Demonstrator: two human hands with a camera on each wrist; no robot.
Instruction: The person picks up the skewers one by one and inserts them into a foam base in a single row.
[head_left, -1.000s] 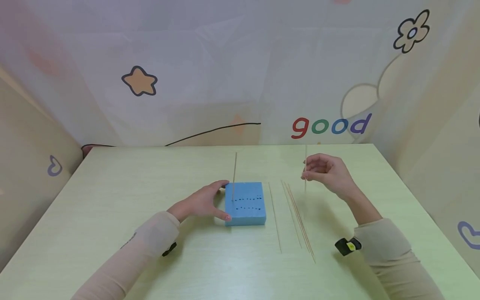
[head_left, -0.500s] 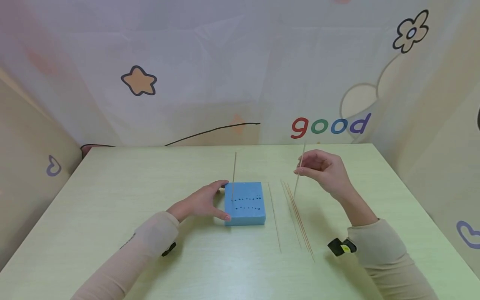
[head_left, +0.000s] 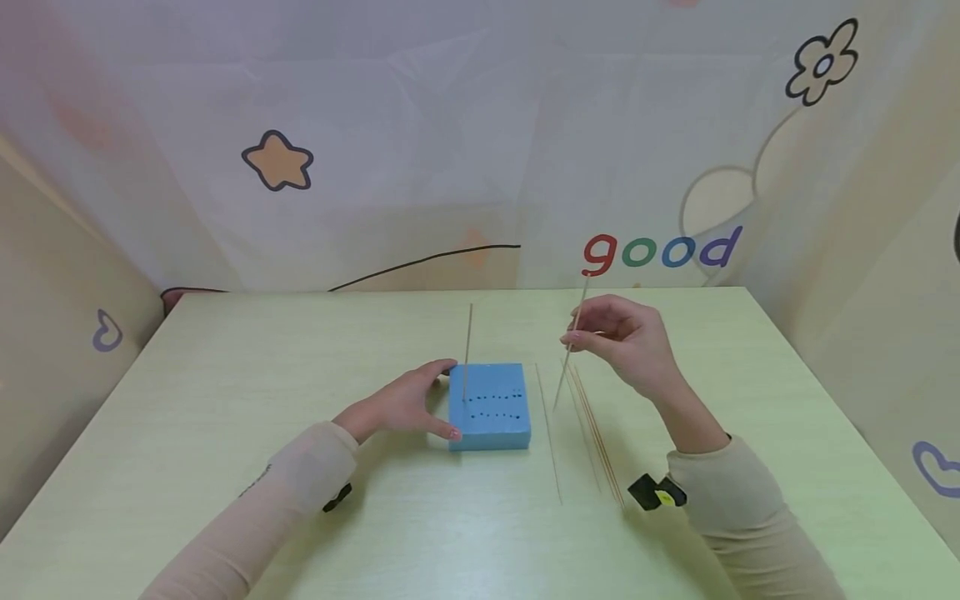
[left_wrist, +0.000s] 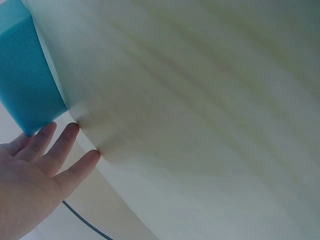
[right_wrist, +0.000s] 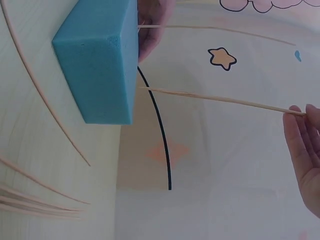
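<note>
A blue foam block (head_left: 487, 433) lies on the table, its top marked with two rows of small dark holes. One thin wooden skewer (head_left: 468, 346) stands upright in it near the left end of the back row. My left hand (head_left: 405, 406) holds the block by its left side, thumb at the near corner and fingers at the far one; in the left wrist view, fingertips (left_wrist: 50, 127) meet the foam. My right hand (head_left: 626, 342) pinches another skewer (right_wrist: 220, 98) between thumb and fingers, tilted, its lower tip pointing down to the right of the block.
Several loose skewers (head_left: 592, 421) lie on the pale table (head_left: 225, 375), right of the block. A single skewer (head_left: 547, 433) lies closer to it. Behind the table hangs a printed cloth (head_left: 405, 150).
My right hand has moved left toward the block with its skewer, which has gone from upright to tilted. The left hand and the block have stayed put.
</note>
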